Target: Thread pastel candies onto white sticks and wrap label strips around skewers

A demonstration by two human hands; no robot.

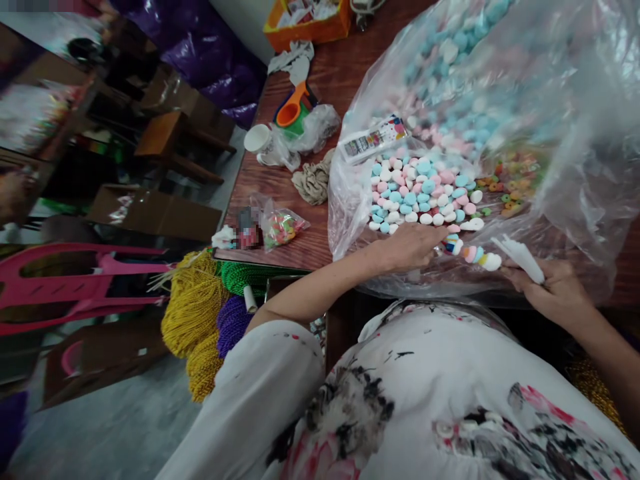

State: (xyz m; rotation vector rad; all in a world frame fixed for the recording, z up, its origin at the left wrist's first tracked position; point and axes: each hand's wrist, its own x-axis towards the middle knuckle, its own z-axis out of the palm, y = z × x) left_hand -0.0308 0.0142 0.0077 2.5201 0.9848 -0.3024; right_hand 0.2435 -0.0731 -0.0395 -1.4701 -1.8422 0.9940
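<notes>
My right hand (553, 287) is closed on the near end of a skewer of pastel marshmallows (483, 258); the stick itself is hardly visible. In the same hand are some thin white strips (521, 257) that point up and left. My left hand (413, 247) has its fingers pinched at the other end of the row, by a pink piece and a colourful one (453, 244). Just beyond lies a spread of loose pink, blue and white marshmallows (417, 190) on a clear plastic bag (345, 223). Small coloured rings (507, 190) lie to the right.
A printed white packet (375, 139) rests on the bag. Leftward on the wooden table are a bag of coloured sweets (283, 228), a crumpled cloth (313, 181), a paper cup (258, 139) and an orange scoop (290, 113). Yellow cord bundles (193, 307) hang beside the table edge.
</notes>
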